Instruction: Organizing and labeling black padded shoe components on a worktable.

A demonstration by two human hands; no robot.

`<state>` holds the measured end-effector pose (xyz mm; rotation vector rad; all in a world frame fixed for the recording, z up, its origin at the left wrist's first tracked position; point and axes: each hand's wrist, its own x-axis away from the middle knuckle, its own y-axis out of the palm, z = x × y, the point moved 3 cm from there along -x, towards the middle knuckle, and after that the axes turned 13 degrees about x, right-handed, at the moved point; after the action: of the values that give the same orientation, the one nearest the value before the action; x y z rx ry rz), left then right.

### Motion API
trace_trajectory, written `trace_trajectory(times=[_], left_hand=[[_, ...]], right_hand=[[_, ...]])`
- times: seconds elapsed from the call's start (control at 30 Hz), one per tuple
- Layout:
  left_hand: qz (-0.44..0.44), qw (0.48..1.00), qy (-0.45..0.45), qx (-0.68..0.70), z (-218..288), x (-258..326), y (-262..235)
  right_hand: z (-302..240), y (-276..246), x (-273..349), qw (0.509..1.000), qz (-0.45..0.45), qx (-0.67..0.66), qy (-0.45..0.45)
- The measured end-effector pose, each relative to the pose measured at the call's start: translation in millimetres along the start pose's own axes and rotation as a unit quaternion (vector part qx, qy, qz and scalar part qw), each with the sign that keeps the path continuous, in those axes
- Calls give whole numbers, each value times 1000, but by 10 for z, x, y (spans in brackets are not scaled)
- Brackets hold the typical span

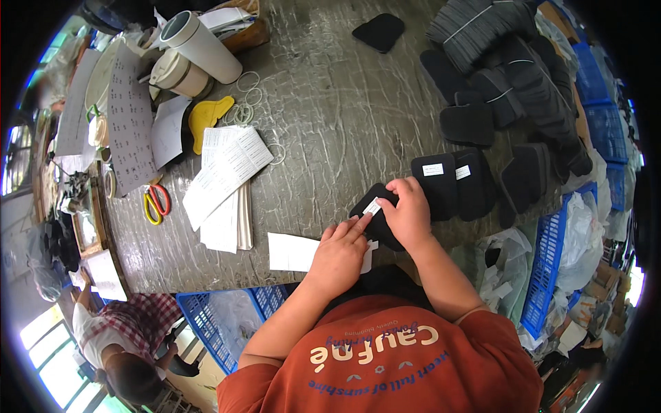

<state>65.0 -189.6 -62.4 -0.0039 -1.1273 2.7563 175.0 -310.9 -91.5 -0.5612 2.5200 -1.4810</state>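
Here, black foam pad (375,206) under both hands, left (341,251) and right (410,213).

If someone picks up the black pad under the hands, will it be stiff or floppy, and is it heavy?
The black pad is probably soft and bends a little: the similar pads look thin and are bundled with bands. It is likely light, since the right hand steadies it with fingertips only. It should not roll, as it lies flat on the table; the left hand presses a white label onto it.
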Motion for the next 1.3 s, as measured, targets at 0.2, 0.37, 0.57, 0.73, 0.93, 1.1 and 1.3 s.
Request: trace_trajectory(times=[0.2, 0.37, 0.57, 0.73, 0.93, 1.1, 1.3], left_hand=[[-6, 999, -13, 30, -20, 23, -16], [-2, 1000, -12, 28, -12, 1, -9], [4, 999, -11, 31, -33, 13, 16], [6, 999, -12, 30, -21, 13, 20], [1, 999, -14, 31, -25, 10, 9], [-9, 998, -18, 55, -18, 44, -22], [-21, 990, -16, 139, -71, 123, -8]], right_hand=[[-97, -63, 99, 996, 66, 18, -62], [-81, 16, 129, 999, 28, 12, -42], [-87, -7, 143, 999, 20, -35, -31], [-45, 29, 98, 998, 23, -56, -6], [-57, 33, 45, 995, -20, -66, 77], [21, 41, 31, 985, 153, -26, -70], [40, 117, 121, 974, 181, -96, -97]])
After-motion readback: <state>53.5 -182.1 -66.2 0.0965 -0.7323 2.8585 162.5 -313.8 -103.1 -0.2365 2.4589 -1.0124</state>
